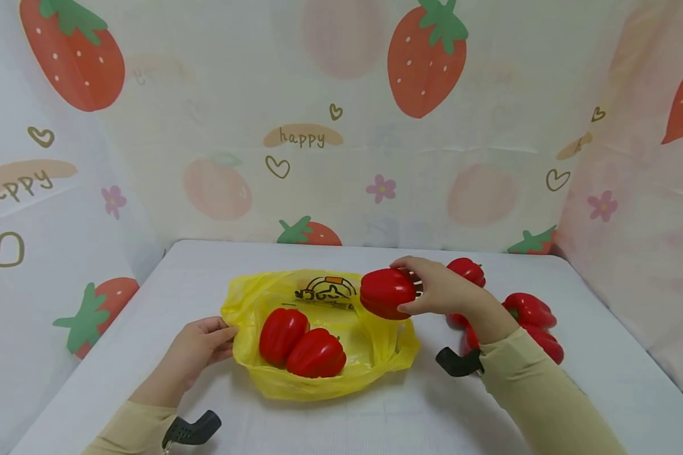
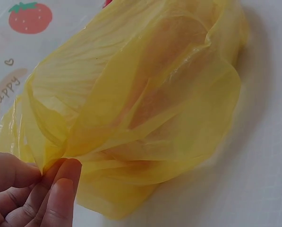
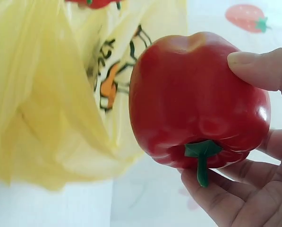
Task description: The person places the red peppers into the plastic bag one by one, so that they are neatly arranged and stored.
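A yellow plastic bag point(image 1: 370, 344) lies spread on the white table, its mouth gaping. Two red bell peppers point(image 1: 317, 354) sit inside it, side by side. At the bag's left edge my left hand point(image 1: 196, 347) pinches the plastic; the left wrist view shows the thumb and fingers point(image 2: 60, 201) gathered on a fold of it. My right hand point(image 1: 435, 287) grips another red bell pepper point(image 1: 388, 294) above the bag's right rim. In the right wrist view that pepper's green stem point(image 3: 202, 163) points toward the lower fingers.
Several more red bell peppers point(image 1: 528, 309) lie on the table at the right, partly hidden behind the right forearm. A strawberry-patterned cloth point(image 1: 341, 82) hangs behind and at both sides. Black wrist-worn pieces point(image 1: 458, 362) stick out from both sleeves.
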Motion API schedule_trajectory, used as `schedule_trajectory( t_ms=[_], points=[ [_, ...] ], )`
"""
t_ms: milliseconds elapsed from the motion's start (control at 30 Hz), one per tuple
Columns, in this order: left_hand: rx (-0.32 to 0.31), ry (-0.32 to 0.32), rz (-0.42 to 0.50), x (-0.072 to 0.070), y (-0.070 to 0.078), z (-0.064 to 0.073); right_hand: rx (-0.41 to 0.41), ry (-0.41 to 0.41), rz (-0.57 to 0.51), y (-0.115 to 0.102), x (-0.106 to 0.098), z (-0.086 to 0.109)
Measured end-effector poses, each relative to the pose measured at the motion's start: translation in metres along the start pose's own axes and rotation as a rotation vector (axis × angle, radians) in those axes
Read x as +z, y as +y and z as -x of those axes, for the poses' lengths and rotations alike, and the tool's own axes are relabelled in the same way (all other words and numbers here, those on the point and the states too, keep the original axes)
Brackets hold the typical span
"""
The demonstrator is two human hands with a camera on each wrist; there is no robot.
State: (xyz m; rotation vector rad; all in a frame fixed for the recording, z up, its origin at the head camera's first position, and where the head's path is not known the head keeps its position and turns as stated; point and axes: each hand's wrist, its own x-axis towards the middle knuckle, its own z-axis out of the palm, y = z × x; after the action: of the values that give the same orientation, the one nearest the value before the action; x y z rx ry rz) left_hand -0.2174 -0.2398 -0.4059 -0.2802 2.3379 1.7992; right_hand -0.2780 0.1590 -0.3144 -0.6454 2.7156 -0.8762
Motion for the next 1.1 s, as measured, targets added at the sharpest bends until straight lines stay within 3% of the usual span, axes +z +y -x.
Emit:
schedule_trajectory(
  t_ms=[600,900,1100],
  points=[
    [0.005,0.002,0.004,-0.001,-0.002,0.0,-0.154,-0.053,-0.004,-0.037,0.036,-0.039],
    [0.006,0.004,0.004,0.0,-0.002,0.001,-0.176,-0.081,0.08,-0.048,0.052,-0.054],
    [0.011,0.004,0.006,0.0,-0.001,0.002,-0.136,-0.082,0.118,-0.056,0.06,-0.061]
  ],
)
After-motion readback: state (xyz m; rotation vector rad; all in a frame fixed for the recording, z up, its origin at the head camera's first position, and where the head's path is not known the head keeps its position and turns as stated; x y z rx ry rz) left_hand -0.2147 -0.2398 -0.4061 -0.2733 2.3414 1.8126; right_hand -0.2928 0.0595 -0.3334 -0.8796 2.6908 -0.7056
